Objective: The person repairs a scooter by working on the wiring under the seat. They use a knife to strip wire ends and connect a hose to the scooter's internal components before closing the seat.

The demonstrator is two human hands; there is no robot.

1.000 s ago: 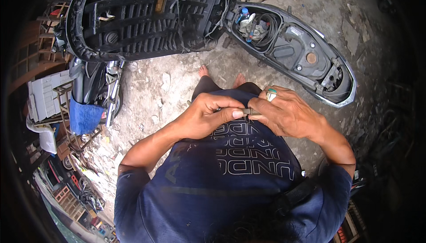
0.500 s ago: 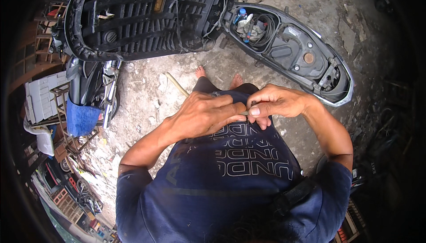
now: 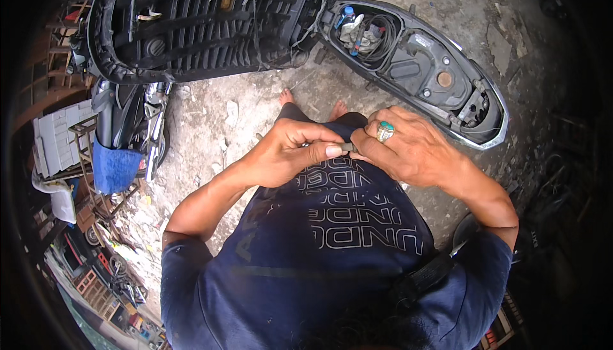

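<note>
In front of my shirt, both hands meet at a short, thin olive-grey piece (image 3: 347, 147), tube-like or strip-like; its exact kind is unclear. My left hand (image 3: 281, 155) is closed, pinching it between thumb and forefinger. My right hand (image 3: 408, 149) comes from the other side with its fingers curled around the other end; a ring with a green stone (image 3: 385, 131) shows on it. Between the fingertips only a small stretch of the piece is visible, and the rest is hidden by the hands.
Beyond my hands stands a motorcycle with its black seat underside (image 3: 204, 30) tipped up. Its open storage compartment (image 3: 408, 69) holds a blue-capped bottle (image 3: 348, 13) and coiled cable. A blue cloth (image 3: 116, 168) hangs at the left. Debris lies on the concrete floor (image 3: 211, 120).
The pale tan tube that stuck out past my left hand no longer shows there. My left hand has turned to a thumb-up pinch, and my right hand has rolled over, showing its back and ring.
</note>
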